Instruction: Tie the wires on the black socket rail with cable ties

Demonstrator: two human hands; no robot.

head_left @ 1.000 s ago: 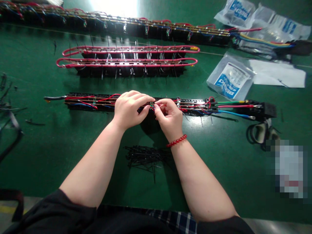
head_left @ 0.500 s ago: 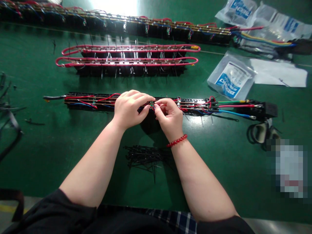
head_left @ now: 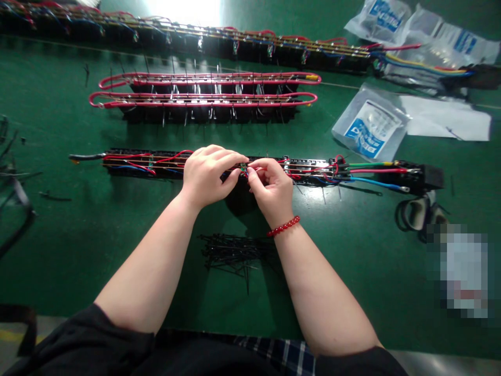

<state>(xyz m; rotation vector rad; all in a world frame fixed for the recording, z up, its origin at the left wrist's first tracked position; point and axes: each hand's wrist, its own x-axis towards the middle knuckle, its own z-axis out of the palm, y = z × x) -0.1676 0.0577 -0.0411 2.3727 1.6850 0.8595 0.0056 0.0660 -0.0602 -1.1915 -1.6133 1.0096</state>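
Observation:
A long black wired strip (head_left: 168, 163) with brass-coloured rails and thin red and blue wires lies crosswise before me. My left hand (head_left: 209, 175) is laid over its middle, fingers stretched along the far side and thumb on the near side, holding it. Just to the right, my right hand (head_left: 274, 185) is closed in a pinch on thin wires at a small green part (head_left: 243, 168) between the hands. The fingertips partly hide what they pinch. Below the hands is a pile of black cable ties (head_left: 230, 253).
Two black units with red cable loops (head_left: 203, 96) lie beyond the strip. A longer wired strip (head_left: 219, 42) stretches across the back. Plastic bags (head_left: 371, 125), white paper (head_left: 446, 117) and scissors (head_left: 418, 214) are on the right. Black scraps (head_left: 23, 193) lie at the left.
Both hands keep almost the same pose at the middle of the strip. The view has shifted very slightly; nothing else has visibly moved.

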